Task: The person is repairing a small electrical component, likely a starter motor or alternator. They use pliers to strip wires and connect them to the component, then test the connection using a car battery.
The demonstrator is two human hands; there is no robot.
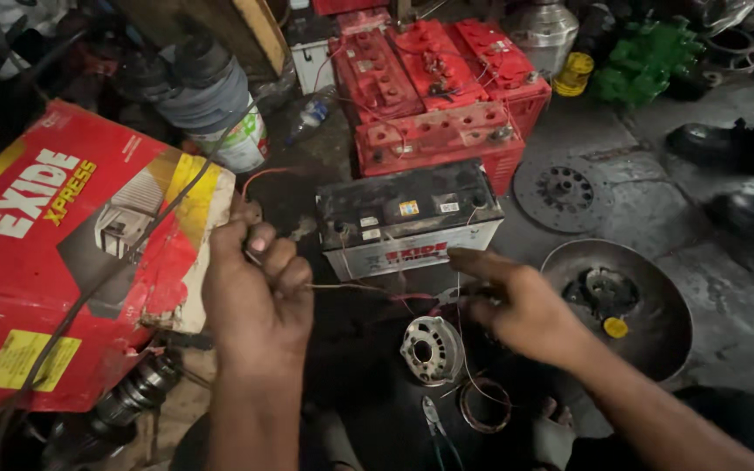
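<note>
A big red cardboard box sits just left of the left grip. It has white and yellow letters, a yellow stripe, a picture of a battery and a yellow label low on its front. One corner is torn.

Just above both grips stands a battery with a dark top and white side. Small square stickers in yellow, white and blue sit on its top, and a red and white label runs along its side, close above the right grip.

Grimy floor bears batteries, clutch disc, pliers.
</note>
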